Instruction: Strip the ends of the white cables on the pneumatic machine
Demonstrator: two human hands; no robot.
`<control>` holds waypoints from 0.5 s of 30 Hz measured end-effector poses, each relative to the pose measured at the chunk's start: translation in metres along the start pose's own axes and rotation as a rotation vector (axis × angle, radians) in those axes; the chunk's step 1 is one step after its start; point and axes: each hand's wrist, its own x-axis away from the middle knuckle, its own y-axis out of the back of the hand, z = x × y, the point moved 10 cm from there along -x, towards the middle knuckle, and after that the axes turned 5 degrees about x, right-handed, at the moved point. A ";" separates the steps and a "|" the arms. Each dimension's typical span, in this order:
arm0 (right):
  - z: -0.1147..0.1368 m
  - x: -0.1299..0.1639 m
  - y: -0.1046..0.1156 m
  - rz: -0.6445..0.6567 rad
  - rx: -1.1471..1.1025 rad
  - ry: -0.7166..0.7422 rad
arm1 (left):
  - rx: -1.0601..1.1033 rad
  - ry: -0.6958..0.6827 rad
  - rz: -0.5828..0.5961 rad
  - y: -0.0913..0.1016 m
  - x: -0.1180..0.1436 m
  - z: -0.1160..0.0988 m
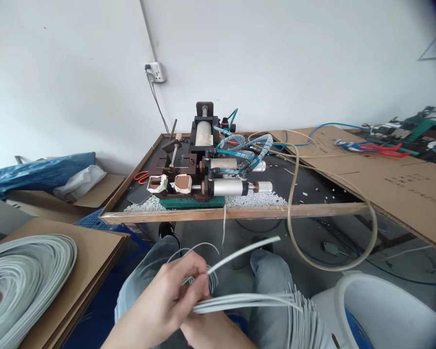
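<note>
My left hand [170, 291] is closed, thumb against fingers, on a pale grey-white wire [245, 253]. That wire's free end points up and to the right. Below and partly behind it lies my right hand [207, 327], its fingers hidden by my left hand. A bundle of similar wires [243, 301] comes out between the two hands and runs right, over a hanging bunch of cut wires [305, 315] near my right knee. Thin loops of wire [213, 281] show just behind my fingers.
Ahead, a pneumatic machine [225, 186] with hoses stands on a wood-edged table [254, 211] strewn with white bits. A large wire coil [58, 257] lies on cardboard at left. A white bucket [334, 300] stands at right. A looped clear hose [372, 232] hangs over the front edge.
</note>
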 end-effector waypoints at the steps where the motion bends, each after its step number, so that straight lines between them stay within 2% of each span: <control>1: -0.004 0.002 -0.002 0.033 0.005 -0.058 | 0.125 0.040 -0.056 0.006 0.003 0.009; 4: -0.032 0.014 -0.008 0.082 -0.055 -0.325 | 0.482 0.147 -0.285 0.027 0.012 0.039; 5: -0.039 0.017 -0.009 0.064 -0.115 -0.357 | 0.572 0.154 -0.352 0.034 0.014 0.046; 9: -0.054 0.017 -0.014 -0.015 -0.452 -0.273 | 0.746 0.057 -0.536 0.060 0.013 0.049; 12: -0.068 0.015 -0.019 -0.003 -0.669 -0.321 | 0.753 -0.005 -0.663 0.078 0.010 0.046; 15: -0.070 0.010 -0.016 0.007 -0.830 -0.293 | 0.710 -0.012 -0.775 0.090 0.007 0.052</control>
